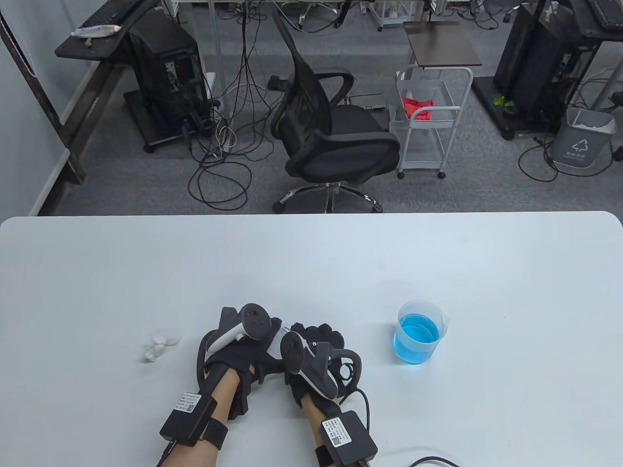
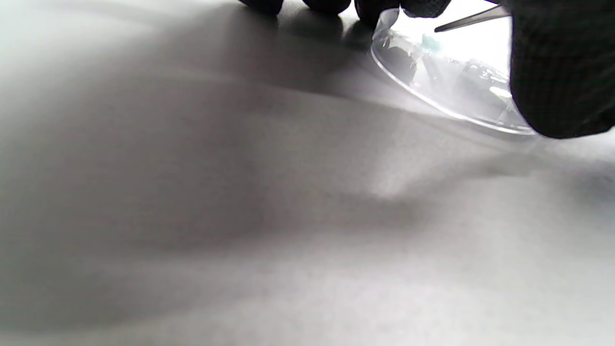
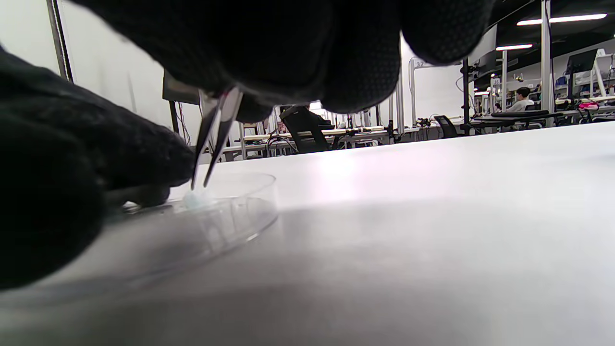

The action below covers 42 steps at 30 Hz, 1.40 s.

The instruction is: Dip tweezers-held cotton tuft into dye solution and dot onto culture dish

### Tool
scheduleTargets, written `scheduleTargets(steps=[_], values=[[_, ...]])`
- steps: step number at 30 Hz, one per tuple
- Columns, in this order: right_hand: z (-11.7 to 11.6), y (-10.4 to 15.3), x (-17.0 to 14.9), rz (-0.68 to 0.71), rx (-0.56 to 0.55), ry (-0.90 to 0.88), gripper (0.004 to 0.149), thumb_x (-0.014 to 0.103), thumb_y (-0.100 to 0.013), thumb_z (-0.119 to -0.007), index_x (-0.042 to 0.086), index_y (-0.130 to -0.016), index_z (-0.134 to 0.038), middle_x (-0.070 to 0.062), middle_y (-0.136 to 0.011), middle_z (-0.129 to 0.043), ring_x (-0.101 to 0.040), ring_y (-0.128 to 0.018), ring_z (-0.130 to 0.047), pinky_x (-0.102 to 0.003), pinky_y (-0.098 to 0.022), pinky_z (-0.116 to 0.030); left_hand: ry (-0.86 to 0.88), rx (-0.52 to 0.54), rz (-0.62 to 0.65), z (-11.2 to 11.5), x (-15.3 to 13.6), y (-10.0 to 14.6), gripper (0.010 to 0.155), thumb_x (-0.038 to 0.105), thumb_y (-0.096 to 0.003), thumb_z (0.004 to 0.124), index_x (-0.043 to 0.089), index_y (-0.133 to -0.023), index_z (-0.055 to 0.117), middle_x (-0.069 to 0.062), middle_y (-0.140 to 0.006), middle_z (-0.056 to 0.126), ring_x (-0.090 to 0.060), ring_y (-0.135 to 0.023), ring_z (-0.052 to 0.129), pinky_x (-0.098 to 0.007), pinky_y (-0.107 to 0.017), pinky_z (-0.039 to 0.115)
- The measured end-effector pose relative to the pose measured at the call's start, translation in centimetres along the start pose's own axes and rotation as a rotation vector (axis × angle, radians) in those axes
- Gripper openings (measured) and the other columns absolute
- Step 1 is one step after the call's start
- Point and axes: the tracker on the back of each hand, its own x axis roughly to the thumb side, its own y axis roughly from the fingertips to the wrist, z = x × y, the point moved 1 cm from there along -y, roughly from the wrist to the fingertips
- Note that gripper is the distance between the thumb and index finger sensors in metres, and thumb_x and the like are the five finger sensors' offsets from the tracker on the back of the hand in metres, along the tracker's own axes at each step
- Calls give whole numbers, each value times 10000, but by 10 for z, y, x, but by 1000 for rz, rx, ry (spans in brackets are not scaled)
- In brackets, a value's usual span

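My right hand (image 1: 316, 340) grips metal tweezers (image 3: 214, 139), pointing down into a clear culture dish (image 3: 240, 216). The tweezer tips are slightly apart and sit at a pale blue cotton tuft (image 3: 194, 199) lying on the dish floor. My left hand (image 1: 243, 350) is pressed close beside the right, and its fingers (image 3: 144, 158) rest on the dish rim. The left wrist view shows the dish (image 2: 447, 96), the tuft (image 2: 430, 43) and the tweezers (image 2: 473, 19). In the table view the hands hide the dish. A beaker of blue dye (image 1: 419, 338) stands to the right.
Several white cotton tufts (image 1: 158, 346) lie on the white table (image 1: 311, 262) left of my hands. The beaker is about a hand's width from my right hand. A cable (image 1: 428, 459) runs along the near edge at the right.
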Motion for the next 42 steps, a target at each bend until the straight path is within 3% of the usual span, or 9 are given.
scheduleTargets(steps=[7,15,21,42], values=[[-4,0,5,9,26,48,358,307,-413,-873,209,-745,-965,32,-499,-989,-216,-674,-943,-560,-585,-691,-1,0,0,0,0,0,999,734,-423,803,402,-1139,189,126,-1213,155,-230,-1194,175,-491,-846,297],[1,2,1,19,-61,-12,344,281,-399,-873,178,-710,-978,22,-492,-974,-208,-670,-935,-560,-587,-686,2,0,1,0,0,0,998,733,-427,802,398,-1140,189,125,-1213,156,-231,-1194,174,-490,-845,296],[-4,2,4,34,-13,5,343,288,-403,-874,185,-713,-976,29,-500,-974,-204,-682,-933,-560,-594,-682,2,2,0,0,0,0,998,733,-426,802,401,-1139,188,126,-1213,155,-230,-1194,173,-490,-845,295],[-3,5,10,69,-4,-18,343,296,-404,-875,189,-714,-976,34,-500,-978,-202,-683,-936,-560,-590,-688,4,2,0,0,-1,0,1002,734,-422,804,403,-1138,187,125,-1213,154,-230,-1193,172,-490,-845,293]])
